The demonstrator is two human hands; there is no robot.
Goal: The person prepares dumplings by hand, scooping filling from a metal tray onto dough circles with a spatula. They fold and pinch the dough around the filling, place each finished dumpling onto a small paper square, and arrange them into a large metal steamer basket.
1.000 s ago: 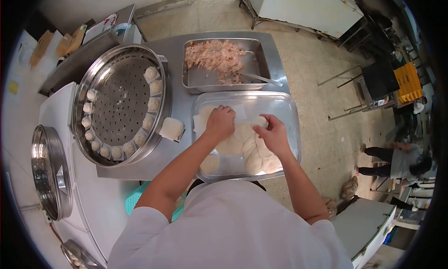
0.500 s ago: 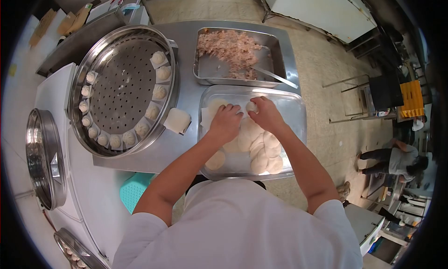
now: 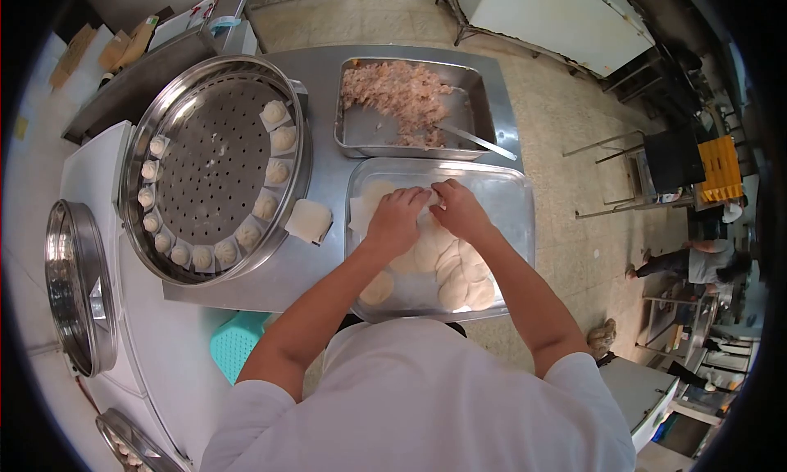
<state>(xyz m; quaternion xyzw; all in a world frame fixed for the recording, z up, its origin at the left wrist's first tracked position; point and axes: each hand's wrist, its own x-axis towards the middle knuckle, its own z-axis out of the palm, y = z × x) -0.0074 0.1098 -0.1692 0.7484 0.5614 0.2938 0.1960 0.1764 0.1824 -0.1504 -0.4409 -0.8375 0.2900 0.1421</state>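
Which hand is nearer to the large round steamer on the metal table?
Left. The left hand is over the tray, on the side towards the steamer; the right hand is past the left one, farther away.

Flat tray (image 3: 512, 201): washed sheen, strongest glare lower right.
Dough rounds (image 3: 453, 295): pale, low contrast, soft shadows.
Steamer (image 3: 211, 189): bright rim highlights, dimmer perforated base.
Right edge: dim, detail soft.
Frame corners: black; wide-lens curvature bends outlines.

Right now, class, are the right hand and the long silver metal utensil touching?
Apart: in the head view, the shallow silver tray's rim lies between the right hand and the utensil.
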